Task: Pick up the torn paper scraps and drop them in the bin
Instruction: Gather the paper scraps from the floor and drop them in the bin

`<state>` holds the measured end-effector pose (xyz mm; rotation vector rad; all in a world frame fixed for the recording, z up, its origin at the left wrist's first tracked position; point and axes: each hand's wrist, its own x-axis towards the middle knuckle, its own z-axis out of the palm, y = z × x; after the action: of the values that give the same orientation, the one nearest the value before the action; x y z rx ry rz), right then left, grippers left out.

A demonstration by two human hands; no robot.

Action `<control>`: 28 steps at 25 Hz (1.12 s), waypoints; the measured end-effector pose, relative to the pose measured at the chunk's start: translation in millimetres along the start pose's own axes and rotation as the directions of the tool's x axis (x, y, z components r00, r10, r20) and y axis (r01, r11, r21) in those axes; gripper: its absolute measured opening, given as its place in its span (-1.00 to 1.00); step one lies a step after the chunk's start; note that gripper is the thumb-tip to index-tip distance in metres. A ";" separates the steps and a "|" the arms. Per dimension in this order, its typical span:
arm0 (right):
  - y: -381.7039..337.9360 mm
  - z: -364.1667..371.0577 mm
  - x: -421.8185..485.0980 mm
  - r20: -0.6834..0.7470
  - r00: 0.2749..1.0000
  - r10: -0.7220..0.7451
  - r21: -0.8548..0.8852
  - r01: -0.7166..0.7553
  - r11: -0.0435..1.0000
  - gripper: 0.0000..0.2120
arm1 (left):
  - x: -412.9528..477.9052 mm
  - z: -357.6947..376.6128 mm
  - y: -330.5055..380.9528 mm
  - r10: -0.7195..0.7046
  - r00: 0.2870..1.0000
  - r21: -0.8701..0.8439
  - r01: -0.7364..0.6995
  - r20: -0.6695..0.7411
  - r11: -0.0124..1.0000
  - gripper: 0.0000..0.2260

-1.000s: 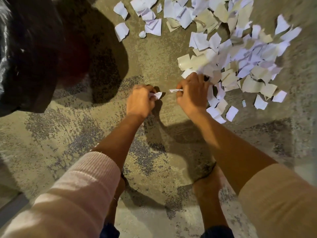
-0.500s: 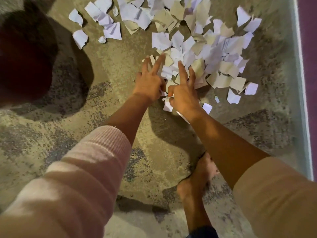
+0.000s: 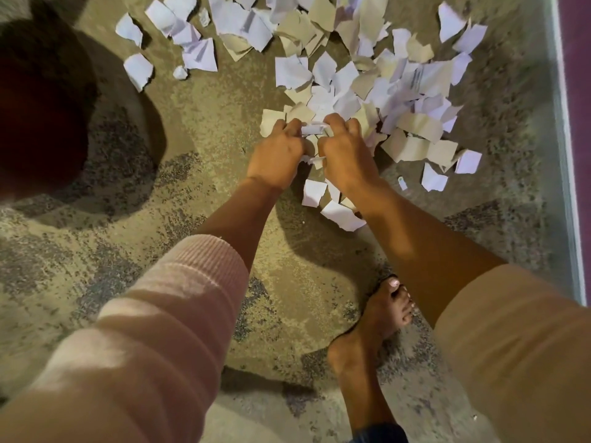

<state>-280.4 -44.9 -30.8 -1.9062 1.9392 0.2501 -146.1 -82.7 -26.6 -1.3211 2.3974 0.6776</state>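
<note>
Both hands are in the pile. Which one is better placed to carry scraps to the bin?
Left, probably. The left hand grips scraps on the side nearer the dark bin, with bare floor between. The right hand also grips scraps but would have to cross the left arm.

Upper right, torn white and tan paper scraps (image 3: 367, 75) litter the mottled concrete floor (image 3: 198, 129); left hand (image 3: 276, 155) and right hand (image 3: 343, 151) at their lower edge; dark round bin (image 3: 38, 107) far left.

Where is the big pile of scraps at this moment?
In the head view, the pile lies on the floor at top centre and right, just beyond the left hand and right hand, which grip scraps at its near edge.
</note>
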 end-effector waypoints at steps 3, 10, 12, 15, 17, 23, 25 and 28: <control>2.8 1.0 3.6 -0.002 1.000 -0.004 0.021 0.004 1.000 -0.83 | 3.9 -1.5 -2.1 -0.071 0.997 -0.147 0.069 -0.005 0.987 -0.68; 0.6 -13.0 -10.2 -0.067 0.988 0.139 0.314 -0.111 0.943 -0.86 | -20.8 -7.4 -12.4 -0.294 0.952 -0.373 0.245 -0.081 0.895 -0.80; -6.8 -21.7 -19.3 -0.069 0.971 0.228 0.368 -0.187 0.911 -0.84 | -35.9 -14.6 -15.9 -0.352 0.931 -0.443 0.276 -0.097 0.853 -0.83; -22.0 -40.1 -29.7 -0.046 0.959 0.279 0.412 -0.236 0.880 -0.85 | -61.6 -29.4 -22.8 -0.424 0.900 -0.499 0.322 -0.102 0.804 -0.84; -35.3 -58.0 -33.8 -0.031 0.966 0.256 0.423 -0.219 0.879 -0.85 | -81.5 -43.8 -26.8 -0.452 0.885 -0.518 0.336 -0.114 0.787 -0.85; -83.5 -130.9 -36.1 -0.125 0.981 0.152 0.462 -0.078 0.883 -0.93 | -128.8 -108.8 -43.7 -0.508 0.846 -0.602 0.324 -0.161 0.730 -0.88; -102.0 -159.1 -32.7 -0.218 0.971 0.101 0.447 0.007 0.894 -0.95 | -137.8 -138.6 -51.5 -0.542 0.813 -0.662 0.286 -0.214 0.692 -0.91; -135.2 -198.2 -25.4 -0.267 0.959 0.092 0.457 0.042 0.888 -0.99 | -152.6 -183.6 -66.4 -0.586 0.760 -0.715 0.241 -0.281 0.656 -0.92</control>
<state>-179.4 -108.4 178.9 -1.6608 1.9726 -0.4670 -19.0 -106.7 184.8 -2.5423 2.0694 1.1991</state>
